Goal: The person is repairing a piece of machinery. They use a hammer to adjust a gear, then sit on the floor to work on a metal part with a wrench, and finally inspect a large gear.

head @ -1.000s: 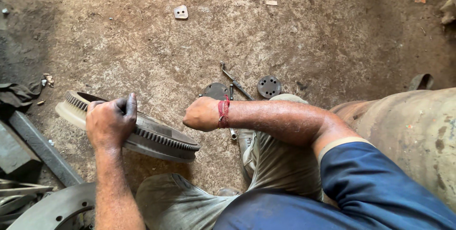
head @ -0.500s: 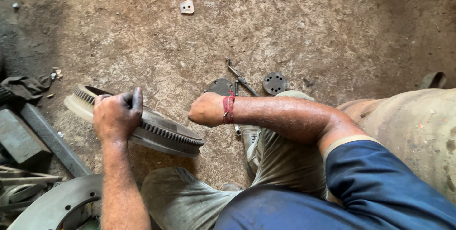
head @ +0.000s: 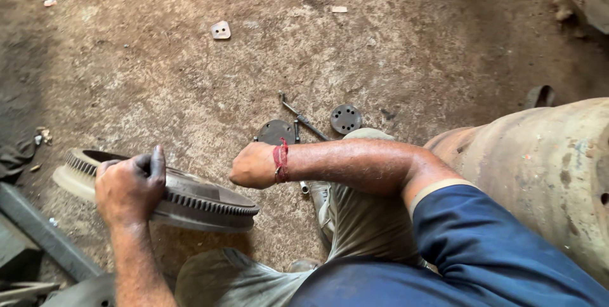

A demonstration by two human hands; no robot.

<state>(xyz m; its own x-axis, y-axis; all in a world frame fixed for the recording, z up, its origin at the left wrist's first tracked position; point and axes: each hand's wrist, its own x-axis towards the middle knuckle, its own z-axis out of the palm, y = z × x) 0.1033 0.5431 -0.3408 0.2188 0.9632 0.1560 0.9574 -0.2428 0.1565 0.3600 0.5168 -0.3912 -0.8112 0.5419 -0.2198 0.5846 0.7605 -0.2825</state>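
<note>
The left hand (head: 130, 186) is grasping the rim of a toothed flywheel (head: 190, 196) (it is lying tilted on the dirt floor (head: 190, 78), in front of the knees); the right hand (head: 254, 165) is hanging clenched and empty just beside the gear teeth. Two round drilled plates (head: 346, 118) and a wrench (head: 304, 118) are lying near behind it.

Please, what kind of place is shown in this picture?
Probably a rough vehicle repair workshop. A left hand grips a toothed flywheel on a bare dirt floor, with round drilled metal plates and a wrench lying nearby.
</note>
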